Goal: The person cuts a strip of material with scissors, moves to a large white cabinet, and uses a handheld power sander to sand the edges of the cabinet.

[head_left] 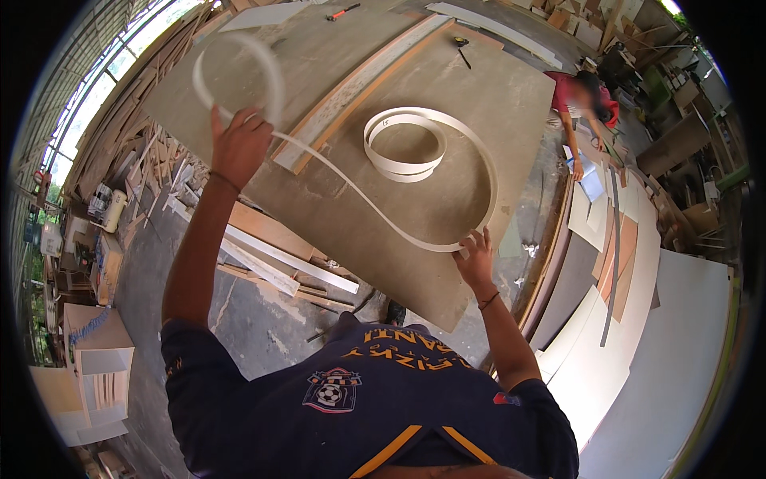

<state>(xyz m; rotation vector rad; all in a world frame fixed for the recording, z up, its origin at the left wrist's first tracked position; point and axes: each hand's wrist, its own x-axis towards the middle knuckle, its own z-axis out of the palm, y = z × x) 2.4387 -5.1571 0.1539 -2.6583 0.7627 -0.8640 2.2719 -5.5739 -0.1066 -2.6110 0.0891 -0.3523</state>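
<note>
A long white flexible strip, looking like edge banding (343, 177), runs in a curve between my two hands over a large brown board (335, 227). My left hand (242, 148) is closed on the strip, raised above the board's left side. Beyond its fingers a loop of strip stands up, smeared by motion. At the board's near right part, my right hand (477, 259) pinches the same strip between thumb and fingers. From there it bends away and round into a white coil (405, 169) lying on the board.
Two long narrow planks (363, 80) lie across the board, with a tape measure (460, 41) and a red-handled tool (343, 13) farther off. Another person (574, 96) leans over stacked sheets (590, 215) at right. Wood offcuts (271, 231) and a small cabinet (104, 359) stand left.
</note>
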